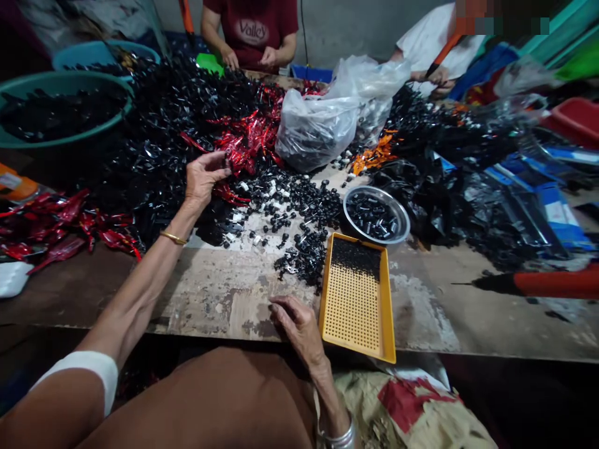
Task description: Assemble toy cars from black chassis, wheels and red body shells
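Left hand (202, 179) at the red parts (248, 143), right hand (299, 327) beside the tray (350, 318)

We see the two hands well apart. The left one reaches over the heap, its thumb and fingers bent close by the red parts in the middle of the table (210, 280); we cannot tell whether they pinch anything. The right one lies near the table's front edge, fingers curled, just left of the tray; we cannot tell whether it holds something small.

The tray is yellow, with a grid of holes, and we find fine black bits (355, 257) covering its far end. Just behind it stands a clear bowl (401, 232) with dark pieces inside. Left of the bowl we see loose black parts (304, 255), with white ones (281, 193) among them. A filled plastic bag (318, 131) sits between the red parts and some orange parts (374, 154). To our left, a green tub (70, 142) holds more black pieces. Across the table, we see a person in a maroon shirt (255, 31), hands near each other.
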### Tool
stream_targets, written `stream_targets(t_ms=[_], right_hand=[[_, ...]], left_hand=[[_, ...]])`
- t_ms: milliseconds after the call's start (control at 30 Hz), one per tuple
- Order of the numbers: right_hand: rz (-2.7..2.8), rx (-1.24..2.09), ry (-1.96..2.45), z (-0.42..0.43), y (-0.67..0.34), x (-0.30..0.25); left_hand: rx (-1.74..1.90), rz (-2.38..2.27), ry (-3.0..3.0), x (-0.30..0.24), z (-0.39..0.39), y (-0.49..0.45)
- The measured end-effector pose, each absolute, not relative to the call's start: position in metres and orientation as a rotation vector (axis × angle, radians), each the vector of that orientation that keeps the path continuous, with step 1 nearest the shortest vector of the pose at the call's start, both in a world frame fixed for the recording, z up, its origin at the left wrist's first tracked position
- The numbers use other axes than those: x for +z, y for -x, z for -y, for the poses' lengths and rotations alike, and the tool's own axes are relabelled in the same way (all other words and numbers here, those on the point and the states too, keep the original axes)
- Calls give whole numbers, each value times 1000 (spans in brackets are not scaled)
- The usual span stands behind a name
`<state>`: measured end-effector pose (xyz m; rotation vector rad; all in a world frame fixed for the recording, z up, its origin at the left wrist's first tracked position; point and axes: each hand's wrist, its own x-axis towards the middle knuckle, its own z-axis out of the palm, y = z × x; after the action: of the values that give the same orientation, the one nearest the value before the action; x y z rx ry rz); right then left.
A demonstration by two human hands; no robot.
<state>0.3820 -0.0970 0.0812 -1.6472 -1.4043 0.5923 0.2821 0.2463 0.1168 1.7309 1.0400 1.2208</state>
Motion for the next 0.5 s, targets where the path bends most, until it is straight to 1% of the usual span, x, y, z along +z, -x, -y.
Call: stream_targets(t_ms=[67,167,333,433,500], right_hand=[[1511,487,1694,83,-397,94],[1647,273,1880,47,-422,106],[1907,-143,2243,-23,-449,104],[2013,-286,2272,-43,-455,95],[2003,-297,2206,-45,-461,89]], left_hand=[[1262,-997,-1654,118,-247,-266],[1273,-925,-1618,120,-243,-246],[1318,-878,-1392,124,-234,-234],[1369,-853,-1091,125,-237,-230],[1371,-889,-916,126,-242,-225]])
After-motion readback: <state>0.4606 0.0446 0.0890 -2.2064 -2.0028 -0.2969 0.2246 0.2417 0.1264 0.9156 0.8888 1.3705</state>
